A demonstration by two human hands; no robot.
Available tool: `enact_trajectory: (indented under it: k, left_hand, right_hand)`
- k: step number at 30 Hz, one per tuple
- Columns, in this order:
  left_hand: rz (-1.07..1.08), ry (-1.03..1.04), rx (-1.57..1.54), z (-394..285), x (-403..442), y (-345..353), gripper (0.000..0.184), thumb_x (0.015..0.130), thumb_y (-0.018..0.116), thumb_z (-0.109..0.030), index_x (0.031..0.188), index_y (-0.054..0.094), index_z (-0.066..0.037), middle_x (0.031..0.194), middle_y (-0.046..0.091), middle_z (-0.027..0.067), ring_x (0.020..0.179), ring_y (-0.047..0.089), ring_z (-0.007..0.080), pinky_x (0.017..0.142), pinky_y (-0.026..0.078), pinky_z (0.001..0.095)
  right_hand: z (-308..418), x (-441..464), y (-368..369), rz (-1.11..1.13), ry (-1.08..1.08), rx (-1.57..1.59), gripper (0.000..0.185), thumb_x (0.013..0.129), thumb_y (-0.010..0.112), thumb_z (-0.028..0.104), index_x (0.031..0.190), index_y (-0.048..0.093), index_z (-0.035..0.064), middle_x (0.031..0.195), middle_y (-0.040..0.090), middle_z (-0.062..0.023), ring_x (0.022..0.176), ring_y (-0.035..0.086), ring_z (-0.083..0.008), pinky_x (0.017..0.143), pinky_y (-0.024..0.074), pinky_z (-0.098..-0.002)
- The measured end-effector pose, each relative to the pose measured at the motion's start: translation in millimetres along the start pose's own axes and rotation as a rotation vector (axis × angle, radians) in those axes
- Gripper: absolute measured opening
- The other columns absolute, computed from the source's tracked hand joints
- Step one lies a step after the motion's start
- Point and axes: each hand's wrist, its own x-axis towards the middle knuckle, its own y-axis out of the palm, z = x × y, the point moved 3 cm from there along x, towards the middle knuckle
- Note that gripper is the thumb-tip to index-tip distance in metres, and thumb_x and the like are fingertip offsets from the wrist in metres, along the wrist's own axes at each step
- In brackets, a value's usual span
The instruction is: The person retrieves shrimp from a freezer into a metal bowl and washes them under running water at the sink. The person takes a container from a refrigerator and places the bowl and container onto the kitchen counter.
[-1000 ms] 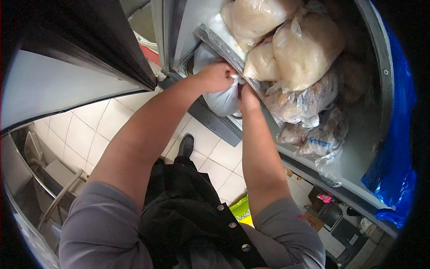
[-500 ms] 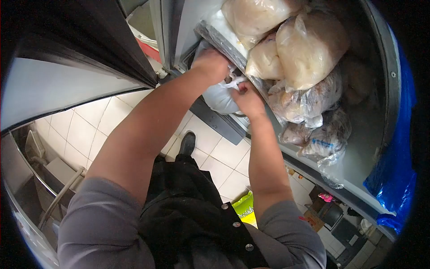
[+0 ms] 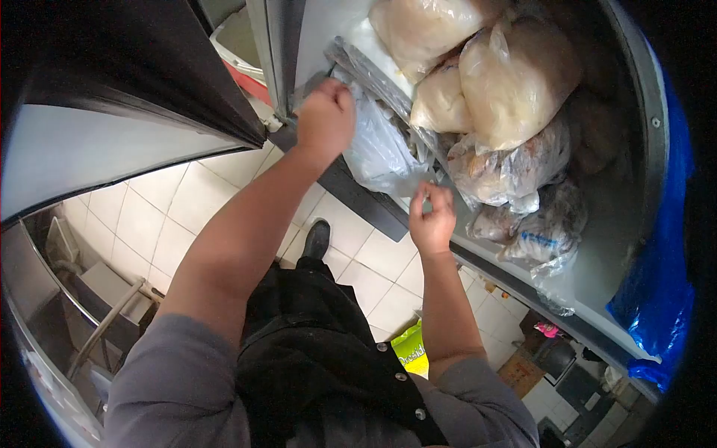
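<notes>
Pinching the edge of a thin, white, translucent plastic bag (image 3: 379,149) — bare right hand (image 3: 433,217). Bare left hand (image 3: 326,119) curls beside it, blurred — cannot tell its grip. Bag lies between both.

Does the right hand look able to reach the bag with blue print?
Probably yes: the bag with blue print lies nearby, mostly uncovered from above, though the right hand seems to pinch the edge of the white bag.
</notes>
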Motion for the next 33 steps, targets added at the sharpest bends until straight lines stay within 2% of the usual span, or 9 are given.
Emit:
enact_trajectory:
  k: [1,4,7,11,12,17,24,30,33]
  left_hand:
    - [0.087,0.182,0.041,-9,-6,5,0.025,0.091,0.049,-0.023,0.095,0.063,-0.002,0.099,0.065,0.0243,0.093,0.062,0.0415,0.081,0.050,0.0482]
    - [0.364,0.613,0.233,-26,-17,29,0.020,0.091,0.050,-0.019,0.091,0.062,-0.003,0.096,0.064,0.0218,0.090,0.064,0.0385,0.079,0.051,0.0485]
    - [0.450,0.713,0.664,6,5,46,0.023,0.091,0.052,-0.023,0.100,0.061,-0.005,0.097,0.066,0.0205,0.089,0.065,0.0372,0.076,0.051,0.0491]
    - [0.521,0.445,0.834,21,11,12,0.034,0.091,0.052,-0.026,0.119,0.054,-0.007,0.097,0.067,0.0196,0.087,0.066,0.0384,0.074,0.052,0.0495]
    - [0.483,0.405,0.789,25,9,5,0.038,0.091,0.052,-0.026,0.123,0.051,-0.007,0.097,0.068,0.0196,0.086,0.066,0.0387,0.073,0.052,0.0497]
    - [0.466,0.257,0.702,33,5,-6,0.055,0.090,0.055,-0.026,0.140,0.039,-0.009,0.102,0.066,0.0203,0.088,0.066,0.0393,0.076,0.052,0.0500]
    - [0.395,0.192,0.631,50,-15,-12,0.064,0.083,0.063,-0.016,0.141,0.036,-0.008,0.115,0.059,0.0208,0.097,0.063,0.0398,0.082,0.052,0.0475]
    - [0.341,0.255,0.521,48,-29,-20,0.072,0.077,0.070,-0.012,0.141,0.036,-0.008,0.127,0.053,0.0197,0.107,0.059,0.0385,0.089,0.050,0.0453]
    - [0.317,0.263,0.476,47,-36,-19,0.074,0.076,0.071,-0.011,0.141,0.037,-0.009,0.132,0.049,0.0199,0.111,0.057,0.0383,0.092,0.048,0.0446]
  right_hand:
    - [18,8,-4,-0.112,-0.109,-0.001,0.024,0.082,0.066,0.020,0.100,0.065,0.0049,0.098,0.067,-0.0150,0.091,0.063,-0.0339,0.079,0.0501,-0.0433]
    - [37,34,15,0.063,-0.127,-0.091,0.033,0.082,0.065,0.023,0.110,0.060,0.0074,0.106,0.065,-0.0151,0.100,0.059,-0.0351,0.086,0.0459,-0.0460]
    - [53,38,37,0.471,-0.163,-0.379,0.037,0.081,0.063,0.029,0.113,0.058,0.0098,0.105,0.065,-0.0143,0.102,0.059,-0.0349,0.089,0.0426,-0.0484]
    - [68,21,59,0.861,-0.187,-0.239,0.031,0.089,0.056,0.036,0.089,0.066,0.0059,0.098,0.068,-0.0178,0.095,0.064,-0.0375,0.081,0.0501,-0.0489]
    - [66,23,57,0.778,-0.156,-0.147,0.035,0.092,0.052,0.037,0.091,0.067,0.0049,0.097,0.067,-0.0206,0.087,0.066,-0.0382,0.078,0.0512,-0.0490]
    - [62,93,54,0.322,0.235,-0.093,0.047,0.087,0.060,0.042,0.120,0.062,0.0088,0.115,0.064,-0.0214,0.108,0.060,-0.0361,0.095,0.0465,-0.0441]
    - [59,131,90,0.399,0.224,-0.146,0.065,0.079,0.065,0.046,0.132,0.053,0.0088,0.141,0.047,-0.0190,0.131,0.043,-0.0368,0.110,0.0318,-0.0432]
    - [26,136,101,0.167,0.077,-0.204,0.062,0.086,0.057,0.043,0.137,0.048,0.0090,0.142,0.046,-0.0174,0.134,0.040,-0.0348,0.111,0.0308,-0.0434]
    - [53,132,53,0.256,0.267,0.096,0.060,0.092,0.053,0.039,0.140,0.044,0.0065,0.145,0.042,-0.0203,0.136,0.036,-0.0354,0.112,0.0284,-0.0439]
